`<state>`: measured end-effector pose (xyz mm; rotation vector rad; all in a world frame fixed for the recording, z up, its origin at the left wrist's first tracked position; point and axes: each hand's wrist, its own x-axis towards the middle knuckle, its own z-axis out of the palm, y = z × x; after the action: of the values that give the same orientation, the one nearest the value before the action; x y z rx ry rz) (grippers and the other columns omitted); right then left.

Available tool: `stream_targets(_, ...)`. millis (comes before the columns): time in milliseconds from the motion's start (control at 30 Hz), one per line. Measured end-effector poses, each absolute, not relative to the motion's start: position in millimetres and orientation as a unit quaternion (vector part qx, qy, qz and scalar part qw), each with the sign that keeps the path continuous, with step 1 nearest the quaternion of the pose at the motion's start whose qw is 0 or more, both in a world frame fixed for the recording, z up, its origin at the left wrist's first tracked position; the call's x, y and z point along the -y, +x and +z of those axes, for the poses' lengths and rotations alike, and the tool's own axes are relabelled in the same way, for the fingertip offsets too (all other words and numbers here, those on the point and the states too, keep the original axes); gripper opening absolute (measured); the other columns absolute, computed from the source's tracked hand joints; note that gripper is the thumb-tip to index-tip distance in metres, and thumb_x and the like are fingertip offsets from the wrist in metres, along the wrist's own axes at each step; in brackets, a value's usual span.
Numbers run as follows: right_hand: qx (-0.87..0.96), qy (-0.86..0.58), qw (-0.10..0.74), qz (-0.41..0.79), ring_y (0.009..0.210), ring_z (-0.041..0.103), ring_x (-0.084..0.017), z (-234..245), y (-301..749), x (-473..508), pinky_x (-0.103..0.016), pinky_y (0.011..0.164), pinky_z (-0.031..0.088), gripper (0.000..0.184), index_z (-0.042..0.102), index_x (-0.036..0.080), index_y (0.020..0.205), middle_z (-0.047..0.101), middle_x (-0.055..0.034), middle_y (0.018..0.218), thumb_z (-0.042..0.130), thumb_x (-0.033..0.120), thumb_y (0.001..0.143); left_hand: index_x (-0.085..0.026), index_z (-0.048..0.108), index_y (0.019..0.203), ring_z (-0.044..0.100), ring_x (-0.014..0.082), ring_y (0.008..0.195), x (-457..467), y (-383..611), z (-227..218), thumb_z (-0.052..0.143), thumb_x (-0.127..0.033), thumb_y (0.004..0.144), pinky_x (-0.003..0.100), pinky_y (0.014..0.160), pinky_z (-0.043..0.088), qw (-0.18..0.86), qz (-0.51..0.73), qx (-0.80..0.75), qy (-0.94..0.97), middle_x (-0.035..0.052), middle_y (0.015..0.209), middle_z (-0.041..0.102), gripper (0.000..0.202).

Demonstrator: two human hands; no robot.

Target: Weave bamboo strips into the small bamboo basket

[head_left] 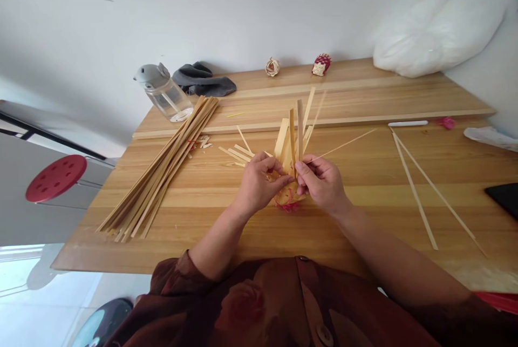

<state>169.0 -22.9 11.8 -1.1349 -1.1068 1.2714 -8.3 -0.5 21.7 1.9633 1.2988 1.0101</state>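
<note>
Left hand (257,185): fingers curled, pinching the woven bamboo piece (288,196) from one side. Right hand (321,185): fingers bent, gripping it from the other. Piece: over the wooden table (364,217), strips fanning upward. Nearby: bundle of bamboo strips (162,166) leftward, two long strips (415,190) rightward. Farther: water bottle (164,93).

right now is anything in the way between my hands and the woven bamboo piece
Nothing visible stands in the way. The left hand and right hand are on the woven bamboo piece, pinching its upright strips between them. The loose bundle of strips lies off to the left, apart from both hands.
</note>
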Motion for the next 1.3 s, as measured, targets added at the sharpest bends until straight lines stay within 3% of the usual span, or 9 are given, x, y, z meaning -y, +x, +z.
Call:
stream_targets(300,0.431,-0.522,0.507,0.533,0.037,0.057,-0.013,17,168,22,-0.025,0.036,0.043,0.045,0.061,0.024,0.080,0.061,0.0051,0.051,0.088,0.060,0.074,-0.020,0.075,0.080,0.062,0.0143,0.080,-2,-11,13,0.094,-0.024,0.076,0.028,0.076,0.051,0.254,0.420,-0.426,0.760,0.0001,0.083,0.065,0.020)
stream_targets(400,0.458,-0.542,0.480,0.516,0.035,0.052,-0.012,16,171,20,-0.026,0.036,0.041,0.042,0.060,0.025,0.076,0.060,0.0047,0.049,0.089,0.055,0.074,-0.022,0.081,0.086,0.066,0.0152,0.081,0,-13,15,0.087,-0.031,0.087,0.028,0.076,0.052,0.220,0.427,-0.403,0.779,0.0032,0.085,0.071,0.010)
stream_targets(567,0.515,-0.505,0.484,0.495,0.041,0.047,-0.010,13,176,18,-0.026,0.040,0.037,0.043,0.060,0.025,0.077,0.055,0.0060,0.051,0.088,0.058,0.078,-0.021,0.082,0.085,0.066,0.0152,0.070,7,-15,24,0.071,-0.041,0.099,0.030,0.073,0.054,0.191,0.421,-0.409,0.787,0.0038,0.073,0.074,0.026)
stream_targets(767,0.509,-0.490,0.469,0.531,0.046,0.043,-0.010,11,182,15,-0.026,0.043,0.035,0.043,0.063,0.025,0.082,0.049,0.0079,0.056,0.092,0.056,0.074,-0.018,0.073,0.081,0.071,0.0124,0.070,12,-16,32,0.071,-0.033,0.097,0.024,0.069,0.058,0.267,0.471,-0.421,0.728,0.0022,0.077,0.077,0.022)
stream_targets(867,0.525,-0.505,0.443,0.523,0.048,0.042,-0.010,12,183,12,-0.027,0.045,0.033,0.042,0.062,0.024,0.077,0.048,0.0074,0.055,0.093,0.052,0.072,-0.018,0.075,0.102,0.072,0.0111,0.073,11,-15,29,0.069,-0.026,0.098,0.023,0.076,0.060,0.253,0.478,-0.410,0.735,0.0004,0.081,0.077,0.011)
stream_targets(967,0.537,-0.520,0.431,0.506,0.052,0.042,-0.010,13,182,10,-0.027,0.048,0.034,0.040,0.061,0.024,0.075,0.048,0.0068,0.057,0.092,0.049,0.073,-0.020,0.072,0.125,0.069,0.0126,0.076,8,-15,23,0.065,-0.023,0.101,0.027,0.080,0.058,0.149,0.462,-0.433,0.760,0.0018,0.086,0.075,0.026)
stream_targets(1167,0.541,-0.496,0.465,0.494,0.055,0.039,-0.011,6,184,15,-0.027,0.051,0.033,0.035,0.066,0.024,0.086,0.046,0.0074,0.061,0.091,0.046,0.077,-0.023,0.075,0.091,0.058,0.0267,0.097,9,-15,26,0.069,-0.036,0.099,0.044,0.090,0.048,-0.054,0.372,-0.482,0.791,0.0103,0.098,0.067,0.016)
stream_targets(1233,0.540,-0.478,0.471,0.508,0.056,0.037,-0.010,2,185,16,-0.027,0.052,0.033,0.036,0.067,0.024,0.091,0.043,0.0085,0.062,0.091,0.048,0.078,-0.024,0.072,0.089,0.058,0.0302,0.108,14,-16,32,0.071,-0.035,0.098,0.047,0.094,0.044,-0.073,0.327,-0.510,0.793,0.0099,0.104,0.071,0.015)
stream_targets(1300,0.540,-0.461,0.475,0.520,0.057,0.036,-0.010,0,186,17,-0.027,0.053,0.035,0.039,0.067,0.024,0.094,0.042,0.0089,0.063,0.091,0.049,0.077,-0.022,0.068,0.091,0.062,0.0283,0.106,17,-18,39,0.068,-0.029,0.099,0.049,0.104,0.041,-0.040,0.266,-0.521,0.810,0.0066,0.097,0.074,0.010)
